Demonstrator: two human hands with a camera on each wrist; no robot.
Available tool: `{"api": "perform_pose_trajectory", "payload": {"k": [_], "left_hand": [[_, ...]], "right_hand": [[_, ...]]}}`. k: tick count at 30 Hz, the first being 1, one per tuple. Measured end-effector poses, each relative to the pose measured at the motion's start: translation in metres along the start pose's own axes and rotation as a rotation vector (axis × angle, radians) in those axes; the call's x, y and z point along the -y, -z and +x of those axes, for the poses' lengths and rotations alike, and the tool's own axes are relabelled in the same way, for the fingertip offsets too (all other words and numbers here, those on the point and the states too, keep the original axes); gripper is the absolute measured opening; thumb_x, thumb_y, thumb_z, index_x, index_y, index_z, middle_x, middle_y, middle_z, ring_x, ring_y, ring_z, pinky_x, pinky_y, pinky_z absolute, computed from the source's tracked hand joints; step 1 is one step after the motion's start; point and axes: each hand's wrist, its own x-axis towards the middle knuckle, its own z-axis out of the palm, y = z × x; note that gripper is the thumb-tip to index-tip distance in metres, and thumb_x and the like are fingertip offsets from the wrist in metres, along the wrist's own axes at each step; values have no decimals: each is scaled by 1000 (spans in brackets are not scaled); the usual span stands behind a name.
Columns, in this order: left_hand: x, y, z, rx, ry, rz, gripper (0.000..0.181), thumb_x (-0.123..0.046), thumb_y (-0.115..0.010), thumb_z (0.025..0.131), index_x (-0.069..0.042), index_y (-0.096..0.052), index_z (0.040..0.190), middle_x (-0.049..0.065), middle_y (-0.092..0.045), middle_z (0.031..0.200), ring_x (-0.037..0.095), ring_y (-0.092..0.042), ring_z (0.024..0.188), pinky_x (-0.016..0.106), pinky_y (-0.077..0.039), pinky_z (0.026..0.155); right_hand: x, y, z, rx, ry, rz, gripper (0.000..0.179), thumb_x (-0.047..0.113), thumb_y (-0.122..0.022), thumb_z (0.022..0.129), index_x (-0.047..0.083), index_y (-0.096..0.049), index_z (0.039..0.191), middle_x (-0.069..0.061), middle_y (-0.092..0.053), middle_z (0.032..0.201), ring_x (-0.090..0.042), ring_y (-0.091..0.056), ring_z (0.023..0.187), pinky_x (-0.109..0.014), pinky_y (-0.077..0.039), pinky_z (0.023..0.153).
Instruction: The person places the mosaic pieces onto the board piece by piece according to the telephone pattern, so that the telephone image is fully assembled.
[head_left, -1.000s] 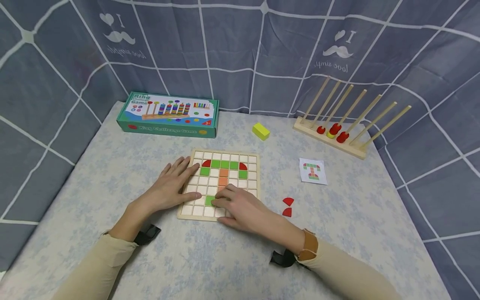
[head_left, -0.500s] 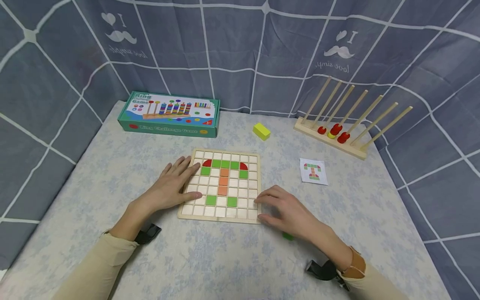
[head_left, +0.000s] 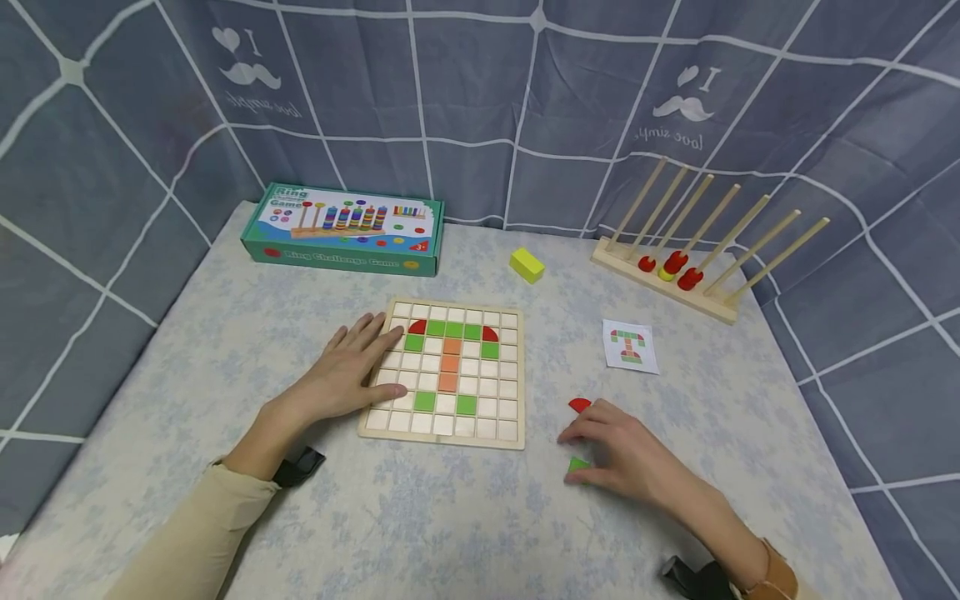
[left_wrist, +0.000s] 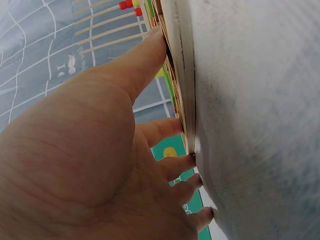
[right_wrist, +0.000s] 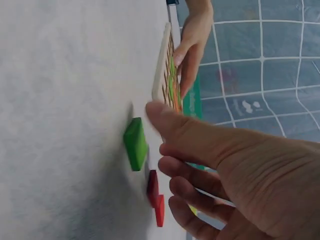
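Note:
A wooden grid board (head_left: 442,442) of white squares carries green tiles (head_left: 453,330), orange tiles (head_left: 450,363) and two red quarter-round tiles (head_left: 490,334). My left hand (head_left: 341,372) rests on its left edge with fingers and thumb spread. Right of the board, my right hand (head_left: 626,450) is low over the table, fingers loosely bent and holding nothing. A loose green square tile (head_left: 577,464) lies beside its thumb. One loose red quarter-round tile (head_left: 580,405) shows past the fingers; a second red tile (right_wrist: 160,210) appears in the right wrist view but is hidden in the head view.
A card (head_left: 630,346) printed with a coloured tile pattern lies right of the board. Behind it stands a wooden peg rack (head_left: 660,285) with red and yellow rings. A yellow block (head_left: 527,265) and a green game box (head_left: 341,229) are at the back.
My right hand has left the lower part of the board and moved right to the loose tiles, uncovering a green tile on the board's lower right. The left hand stays in place.

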Motion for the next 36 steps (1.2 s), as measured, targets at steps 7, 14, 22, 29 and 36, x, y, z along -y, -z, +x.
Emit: {"api": "perform_pose_trajectory", "payload": {"k": [7, 14, 22, 29, 36], "left_hand": [[0, 1, 1, 1, 2, -4, 92, -48, -73, 98, -6, -30, 167, 27, -13, 174, 48, -7, 162, 71, -5, 126], [-1, -1, 1, 6, 2, -12, 92, -50, -72, 98, -6, -30, 167, 26, -13, 174, 48, -7, 162, 70, -5, 126], [0, 1, 2, 9, 12, -6, 92, -51, -72, 98, -7, -30, 167, 26, -13, 175, 47, -7, 162, 70, -5, 127], [-2, 2, 2, 8, 14, -7, 92, -50, -73, 97, -6, -31, 167, 26, -13, 174, 47, -7, 162, 70, -5, 127], [-1, 2, 2, 3, 10, 4, 91, -50, -72, 98, -6, -31, 166, 26, -14, 174, 47, -8, 162, 71, -6, 126]], "right_hand": [[-2, -4, -11, -12, 40, -5, 33, 21, -96, 77, 18, -78, 104, 12, -68, 93, -4, -60, 85, -24, -55, 75], [5, -4, -5, 11, 65, -22, 26, 16, -93, 80, 21, -78, 101, 13, -70, 100, -3, -62, 87, -27, -56, 76], [26, -7, 44, -128, 71, 46, 28, 17, -92, 83, 15, -79, 108, 7, -72, 103, -11, -67, 87, -27, -57, 73], [47, -24, 100, -145, 76, 66, 37, 18, -90, 86, 10, -73, 118, 3, -72, 100, -11, -67, 89, -28, -56, 77], [65, -45, 140, -79, 43, 87, 28, 21, -88, 89, 13, -72, 111, 3, -72, 100, -11, -65, 89, -25, -56, 79]]}}
